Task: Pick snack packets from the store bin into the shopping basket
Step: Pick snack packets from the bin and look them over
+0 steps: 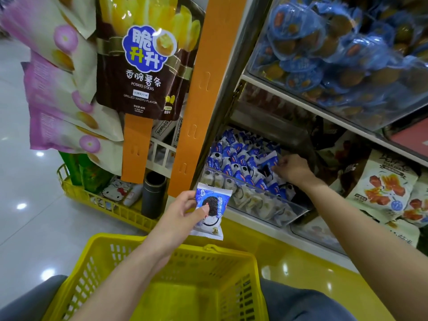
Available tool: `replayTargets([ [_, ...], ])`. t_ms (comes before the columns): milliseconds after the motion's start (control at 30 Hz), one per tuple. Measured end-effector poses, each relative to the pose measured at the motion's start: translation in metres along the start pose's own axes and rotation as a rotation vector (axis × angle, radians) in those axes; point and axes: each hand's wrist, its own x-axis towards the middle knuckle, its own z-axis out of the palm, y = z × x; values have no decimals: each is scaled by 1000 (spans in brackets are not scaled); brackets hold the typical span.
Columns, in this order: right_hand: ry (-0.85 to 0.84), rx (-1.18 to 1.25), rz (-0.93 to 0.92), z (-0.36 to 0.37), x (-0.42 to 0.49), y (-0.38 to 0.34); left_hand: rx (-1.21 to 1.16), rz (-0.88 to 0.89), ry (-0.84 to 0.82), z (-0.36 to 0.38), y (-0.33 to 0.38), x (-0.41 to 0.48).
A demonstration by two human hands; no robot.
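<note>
Through the head view, my left hand pinches a blue-and-white cookie packet between thumb and fingers, just above the far rim of the yellow basket near me. Farther right, my right hand reaches into the clear bin, fingers curled on a second packet atop the pile.

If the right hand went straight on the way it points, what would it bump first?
Probably the blue snack packets in the bin; the right hand seems right at them, though depth is unclear.
</note>
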Motion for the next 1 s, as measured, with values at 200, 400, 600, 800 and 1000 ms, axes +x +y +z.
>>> replayTargets([
  [200,-83,-20,24,5,5,0,10,-9,5,1,1,3],
  [400,-15,248,-5,28,7,-5,22,-1,-8,4,0,4],
  [600,-139,189,-17,20,4,-7,6,21,15,7,1,6],
  [800,201,365,-384,21,-62,-22,-35,11,48,10,-3,5],
  [1000,162,350,-540,47,-143,-37,-111,16,49,13,-11,0],
])
